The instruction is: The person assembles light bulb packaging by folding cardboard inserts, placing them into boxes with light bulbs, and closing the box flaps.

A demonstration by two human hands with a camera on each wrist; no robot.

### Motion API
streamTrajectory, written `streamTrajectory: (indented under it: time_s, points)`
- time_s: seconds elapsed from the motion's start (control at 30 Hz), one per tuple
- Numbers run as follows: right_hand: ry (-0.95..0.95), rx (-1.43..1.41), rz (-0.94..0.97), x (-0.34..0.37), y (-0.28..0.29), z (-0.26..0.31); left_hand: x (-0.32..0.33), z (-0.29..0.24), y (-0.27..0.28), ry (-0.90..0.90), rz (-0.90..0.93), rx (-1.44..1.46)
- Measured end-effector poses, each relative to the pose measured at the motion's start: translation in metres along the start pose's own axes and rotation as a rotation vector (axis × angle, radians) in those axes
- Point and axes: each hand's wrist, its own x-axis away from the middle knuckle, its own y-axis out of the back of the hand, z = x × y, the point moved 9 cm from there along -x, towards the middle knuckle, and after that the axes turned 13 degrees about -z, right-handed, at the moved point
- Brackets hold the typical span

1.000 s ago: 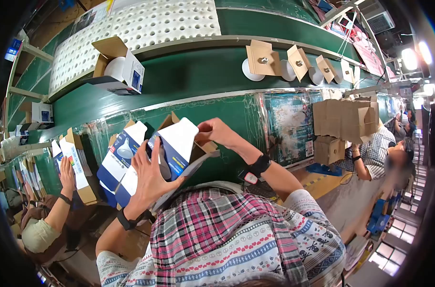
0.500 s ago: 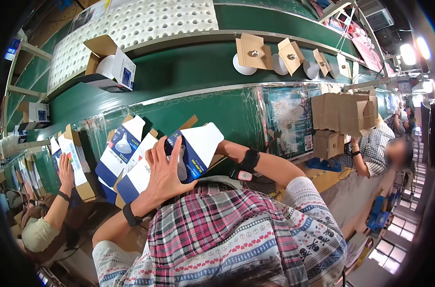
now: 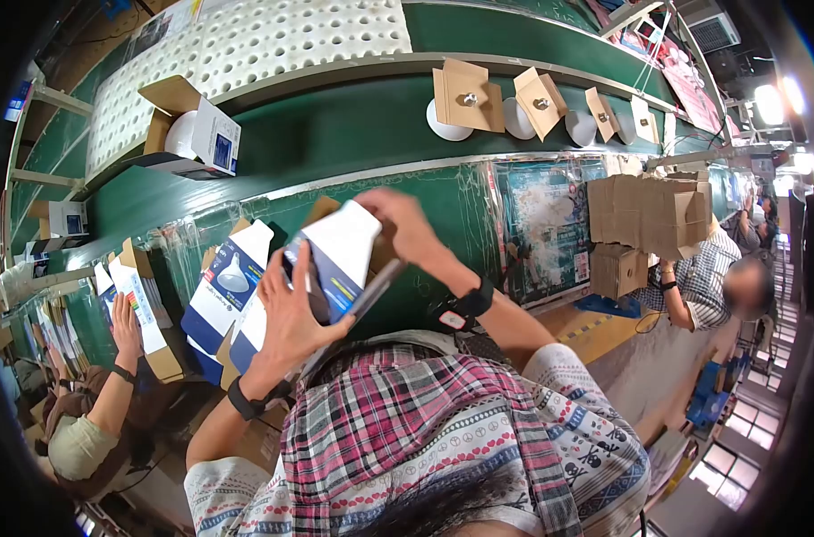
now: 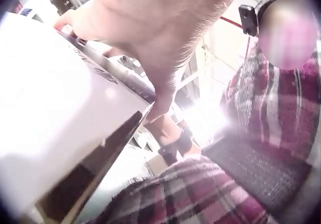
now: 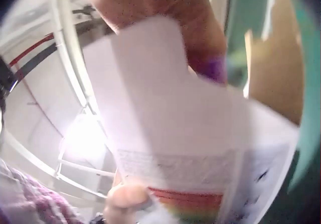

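A blue and white printed lamp box (image 3: 342, 259) is tilted in front of the plaid apron, its white top flap standing up. My left hand (image 3: 291, 313) grips its side, fingers spread over the printed face and thumb near the lower edge; the left wrist view shows this hand (image 4: 150, 33) against the box's edge. At the box's upper right end is my right hand (image 3: 407, 234), blurred. In the right wrist view the white flap (image 5: 150, 68) covers the fingertips of the right hand (image 5: 170, 13), so their hold is unclear.
More printed boxes (image 3: 223, 282) stand left on the green bench. Beyond, an open box with a white lamp (image 3: 185, 136) and several lamps with cardboard pieces (image 3: 468, 98) line the green belt. Brown cartons (image 3: 640, 215) stand right. People work on both sides.
Since half a second ago, my right hand has come out from behind the box to its upper end, and the box has turned and shifted slightly left. The items on the belt have moved left.
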Motion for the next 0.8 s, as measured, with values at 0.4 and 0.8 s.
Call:
streamTrajectory:
  time_s: [0.4, 0.8]
  points:
    - [-0.555, -0.464, -0.087, 0.035, -0.051, -0.073, -0.031, 0.045, -0.02, 0.242, -0.058, -0.11]
    - [-0.773, -0.746, 0.098, -0.04, -0.034, -0.157, -0.115, 0.084, -0.084, 0.128, -0.148, 0.557]
